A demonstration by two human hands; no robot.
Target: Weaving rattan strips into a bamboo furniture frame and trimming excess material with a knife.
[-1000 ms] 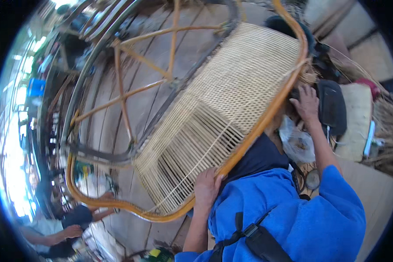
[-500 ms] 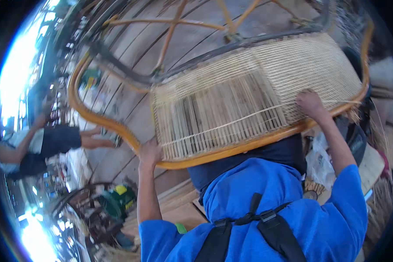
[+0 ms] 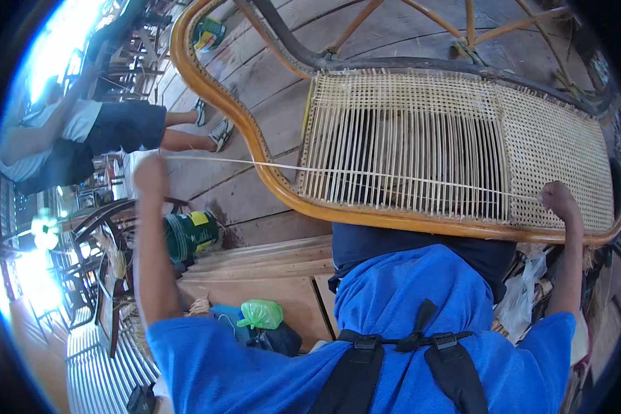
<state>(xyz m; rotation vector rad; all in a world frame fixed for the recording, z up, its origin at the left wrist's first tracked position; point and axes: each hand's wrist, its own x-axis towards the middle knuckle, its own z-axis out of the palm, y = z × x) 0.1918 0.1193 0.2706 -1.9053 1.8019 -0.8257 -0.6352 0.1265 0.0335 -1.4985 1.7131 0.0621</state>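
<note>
A rattan chair frame (image 3: pixel 393 219) lies across my lap, with a cane panel (image 3: pixel 555 131) strung in it. The right part of the panel is closely woven; the left part is mostly parallel strands with gaps between them. A long pale cane strand (image 3: pixel 210 159) stretches taut over the panel and out past the frame's left side. My left hand (image 3: pixel 152 178), slightly blurred, is closed on the strand's end, well left of the frame. Over the woven right part, my right hand (image 3: pixel 559 200) is closed on the strand's other stretch; its fingertips are partly hidden.
A person (image 3: pixel 121 131) in dark shorts is at the left. A green bucket (image 3: pixel 190 234) stands by dark curved furniture parts. A light green plastic bag (image 3: pixel 262 314) lies near my left elbow, a clear plastic bag (image 3: pixel 524 286) by my right thigh. Wooden planks form the floor (image 3: pixel 255 234).
My left hand has left the frame's front rail and moved out left and up, drawing the cane strand. My right hand has shifted right in view; the frame appears farther right too.
</note>
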